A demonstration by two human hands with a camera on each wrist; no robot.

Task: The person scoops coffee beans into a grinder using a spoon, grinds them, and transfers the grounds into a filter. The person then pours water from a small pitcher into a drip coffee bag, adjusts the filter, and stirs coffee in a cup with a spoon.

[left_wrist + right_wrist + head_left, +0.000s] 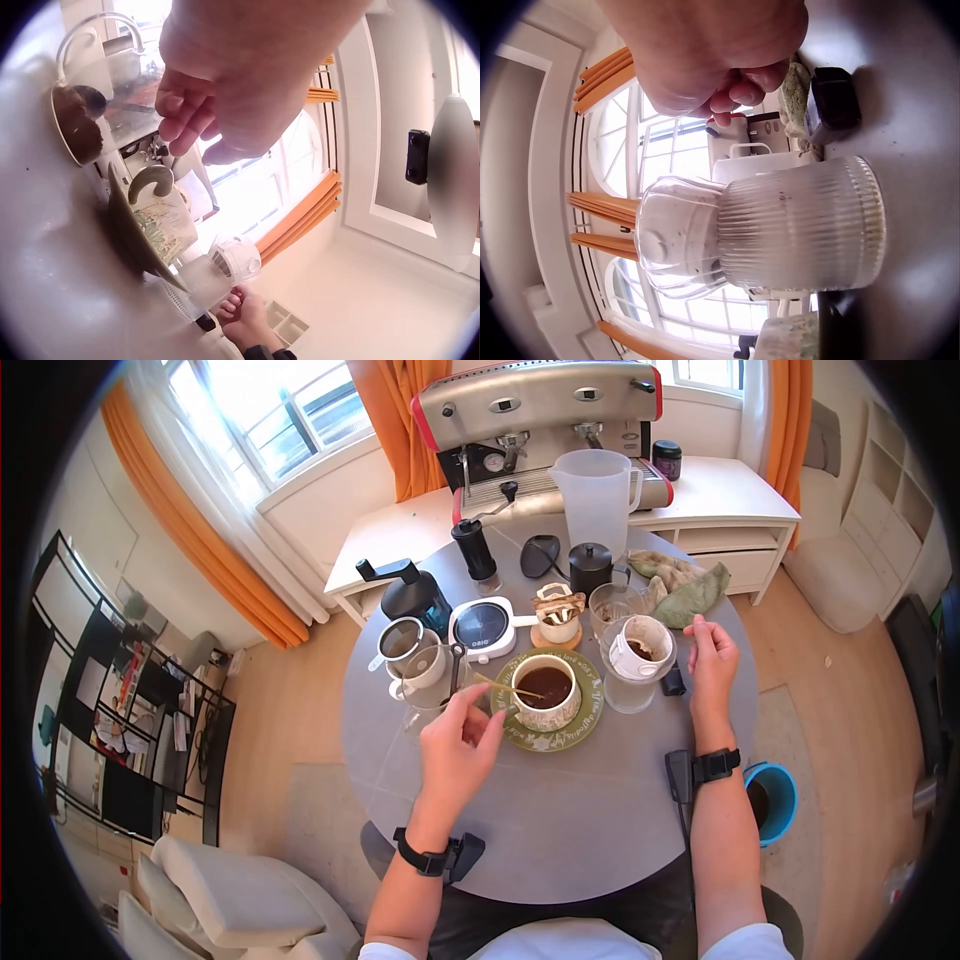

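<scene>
My left hand (458,745) pinches a thin stirring stick (505,687) whose far end dips into dark liquid in a patterned cup (550,718). That cup stands on a green plate (590,725). In the left wrist view the fingers of my left hand (225,97) are bent above the cup handle (152,180). My right hand (712,670), loosely curled and holding nothing visible, hovers right of a ribbed glass (630,693) topped by a white dripper (640,650) with dark grounds. The right wrist view shows my right hand (720,60) above that ribbed glass (802,225).
Left of the plate are a clear glass (425,710), a white cup (410,665) and a scale (482,628). Behind stand grinders, a black-lidded press (590,567) and a tall pitcher (593,500). A small black object (674,681) lies beside the ribbed glass; a blue bin (785,805) is on the floor.
</scene>
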